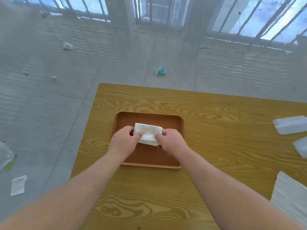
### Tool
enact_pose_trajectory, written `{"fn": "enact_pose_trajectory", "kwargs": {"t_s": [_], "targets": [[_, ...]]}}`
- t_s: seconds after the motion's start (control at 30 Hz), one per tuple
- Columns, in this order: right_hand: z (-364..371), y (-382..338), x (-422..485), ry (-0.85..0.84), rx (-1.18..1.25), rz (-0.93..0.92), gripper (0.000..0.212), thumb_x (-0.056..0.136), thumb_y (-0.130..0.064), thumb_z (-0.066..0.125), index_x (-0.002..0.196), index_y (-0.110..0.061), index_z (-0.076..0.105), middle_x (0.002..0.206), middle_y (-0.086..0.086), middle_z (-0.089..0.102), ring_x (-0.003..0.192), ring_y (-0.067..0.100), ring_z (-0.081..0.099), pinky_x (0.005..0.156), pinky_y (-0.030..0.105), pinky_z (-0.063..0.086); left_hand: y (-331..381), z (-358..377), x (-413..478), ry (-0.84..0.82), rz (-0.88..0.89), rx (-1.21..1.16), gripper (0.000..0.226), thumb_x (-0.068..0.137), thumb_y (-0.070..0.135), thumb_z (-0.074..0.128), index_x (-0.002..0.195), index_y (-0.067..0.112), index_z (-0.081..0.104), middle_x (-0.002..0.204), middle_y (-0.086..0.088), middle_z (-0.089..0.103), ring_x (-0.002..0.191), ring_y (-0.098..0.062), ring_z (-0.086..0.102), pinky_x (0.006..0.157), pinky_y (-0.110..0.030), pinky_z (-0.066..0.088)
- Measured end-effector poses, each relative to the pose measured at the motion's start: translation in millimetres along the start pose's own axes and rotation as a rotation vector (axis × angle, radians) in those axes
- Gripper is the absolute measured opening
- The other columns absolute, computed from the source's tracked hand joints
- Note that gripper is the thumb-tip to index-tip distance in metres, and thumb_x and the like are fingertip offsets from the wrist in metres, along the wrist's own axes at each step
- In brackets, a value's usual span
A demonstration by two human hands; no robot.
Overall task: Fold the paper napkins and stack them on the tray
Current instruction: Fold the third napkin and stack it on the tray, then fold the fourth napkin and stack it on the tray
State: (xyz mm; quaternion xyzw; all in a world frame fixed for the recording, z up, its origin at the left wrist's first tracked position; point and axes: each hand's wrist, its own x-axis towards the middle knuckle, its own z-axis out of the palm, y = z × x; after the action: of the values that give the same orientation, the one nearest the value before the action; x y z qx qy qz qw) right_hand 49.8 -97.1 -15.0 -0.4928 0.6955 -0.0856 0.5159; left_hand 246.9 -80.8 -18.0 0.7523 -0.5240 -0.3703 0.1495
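Gripping folded napkins (148, 133), left hand (123, 141), right hand (172, 141)

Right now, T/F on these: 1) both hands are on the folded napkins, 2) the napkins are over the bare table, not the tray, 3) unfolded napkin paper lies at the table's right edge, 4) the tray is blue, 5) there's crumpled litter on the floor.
1) Both hands are on the folded napkins: true. The left hand and right hand pinch the folded napkins from either side.
2) The napkins are over the bare table: false. They are over the tray, which sits on the table.
3) Unfolded napkin paper at the right edge: true.
4) The tray is blue: false. It is brown-orange.
5) Crumpled litter on the floor: true, for instance a teal scrap.
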Motion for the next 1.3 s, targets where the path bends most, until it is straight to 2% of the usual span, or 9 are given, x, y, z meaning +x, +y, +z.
{"fn": "enact_pose_trajectory", "kwargs": {"t_s": [0.1,0.23,0.33,0.47,0.63,0.83,0.97,1.1,1.3], "targets": [[-0.6,9.9,-4.6,0.257,-0.333,-0.082,0.029,0.087,-0.05,0.05,0.074,-0.025,0.052,0.066,-0.008,0.061,0.059,0.014,0.057,0.048,0.03,0.036,-0.9,4.4,-4.2,0.073,0.07,0.335,0.077,0.082,0.074,0.059,0.137,0.024,0.038,0.133,0.0,0.044,0.123,-0.024,0.045,0.098,-0.043,0.045],[-18.0,57.3,-31.8,0.388,-0.434,-0.214,0.025,0.092,-0.047,0.051,0.078,-0.026,0.047,0.072,-0.01,0.055,0.066,0.012,0.053,0.054,0.035,0.046,4.6,25.5,-26.5,0.0,0.47,0.579,0.075,0.086,0.067,0.054,0.144,0.023,0.035,0.151,-0.003,0.035,0.135,-0.027,0.037,0.11,-0.045,0.036],[-39.8,112.8,-58.8,0.463,-0.464,-0.229,0.016,0.093,-0.04,0.057,0.095,-0.024,0.058,0.091,-0.008,0.058,0.088,0.017,0.053,0.076,0.036,0.049,14.2,46.4,-44.2,-0.139,0.645,0.659,0.068,0.09,0.061,0.054,0.145,0.022,0.044,0.157,-0.006,0.038,0.141,-0.028,0.038,0.117,-0.046,0.032],[-76.2,188.6,-100.6,0.591,-0.437,-0.02,0.039,0.092,-0.034,0.064,0.126,-0.017,0.056,0.122,0.003,0.061,0.12,0.026,0.051,0.107,0.042,0.04,36.4,84.0,-68.7,-0.253,0.86,0.748,0.062,0.093,0.054,0.054,0.143,0.018,0.052,0.159,-0.011,0.042,0.145,-0.031,0.04,0.12,-0.05,0.033],[-117.6,263.1,-153.5,0.782,-0.236,0.281,0.059,0.09,-0.027,0.068,0.14,-0.012,0.042,0.14,0.017,0.052,0.133,0.037,0.043,0.112,0.051,0.035,57.3,142.7,-93.1,-0.443,0.935,0.871,0.066,0.1,0.055,0.034,0.159,0.025,0.026,0.172,-0.005,0.012,0.157,-0.023,0.009,0.128,-0.043,0.005],[-119.7,302.0,-180.3,0.598,-0.271,0.462,0.071,0.094,-0.042,0.054,0.153,-0.016,0.025,0.164,0.016,0.024,0.15,0.036,0.019,0.12,0.051,0.025,79.8,187.3,-109.3,-0.499,0.879,0.909,0.072,0.098,0.059,0.038,0.161,0.027,0.02,0.173,-0.004,0.004,0.158,-0.023,0.003,0.128,-0.043,0.004],[-87.4,278.7,-169.0,0.444,-0.399,0.17,0.064,0.096,-0.043,0.047,0.154,-0.025,0.028,0.168,0.009,0.014,0.154,0.032,0.007,0.125,0.047,0.012,91.2,194.6,-114.3,-0.452,0.866,0.889,0.08,0.097,0.059,0.041,0.162,0.027,0.008,0.173,-0.003,0.001,0.157,-0.024,0.008,0.127,-0.042,0.008],[-69.9,250.2,-153.7,0.298,-0.453,-0.17,0.053,0.096,-0.034,0.042,0.148,-0.023,0.043,0.157,0.002,0.041,0.149,0.024,0.025,0.123,0.043,0.019,98.5,194.3,-112.3,-0.458,0.89,0.922,0.075,0.095,0.057,0.047,0.16,0.03,0.02,0.172,-0.004,0.007,0.157,-0.025,0.008,0.126,-0.044,0.003],[-78.7,251.1,-142.7,0.223,-0.57,-0.276,0.055,0.096,-0.028,0.046,0.15,-0.02,0.037,0.152,0.002,0.044,0.143,0.022,0.034,0.12,0.039,0.029,94.5,185.6,-106.5,-0.467,0.912,1.026,0.063,0.098,0.055,0.046,0.153,0.028,0.033,0.169,-0.004,0.02,0.15,-0.025,0.023,0.12,-0.041,0.025]]}}
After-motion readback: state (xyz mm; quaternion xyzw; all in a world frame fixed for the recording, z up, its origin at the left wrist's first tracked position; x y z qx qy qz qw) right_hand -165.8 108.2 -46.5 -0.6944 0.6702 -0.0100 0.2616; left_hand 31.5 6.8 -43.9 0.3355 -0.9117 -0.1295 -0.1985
